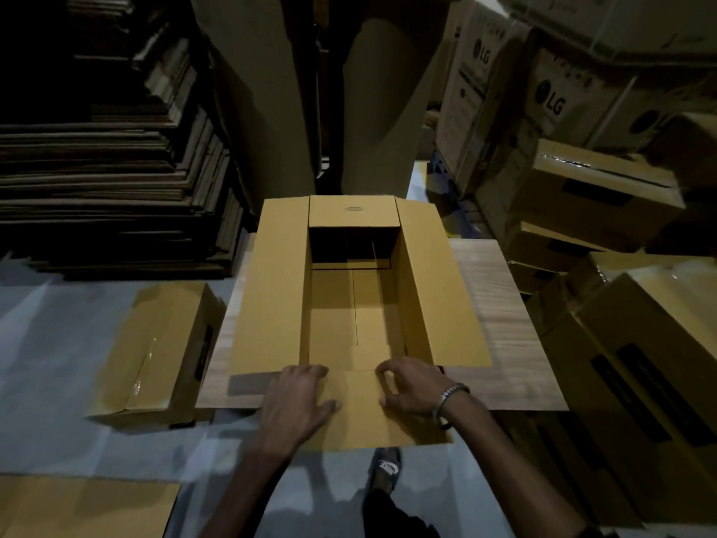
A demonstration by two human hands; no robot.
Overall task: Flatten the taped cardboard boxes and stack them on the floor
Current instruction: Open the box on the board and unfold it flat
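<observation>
While an open cardboard box (349,304) sits at the centre of the frame on a wooden table (500,324) with its flaps spread, the left hand (298,398) presses flat-fingered on the near flap (361,413). At lower centre-right, the right hand (411,386) rests there with fingers curled, gripping nothing. At left, a taped box (155,351) lies on the floor (50,343).

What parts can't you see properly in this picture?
Head view only:
- Open box: its bottom's underside, hidden by the box itself.
- Table: mostly covered by the box flaps.
- Stack of flat cardboard: too dark to count.
- Left hand, right hand: palms hidden, pressed on the near flap.
</observation>
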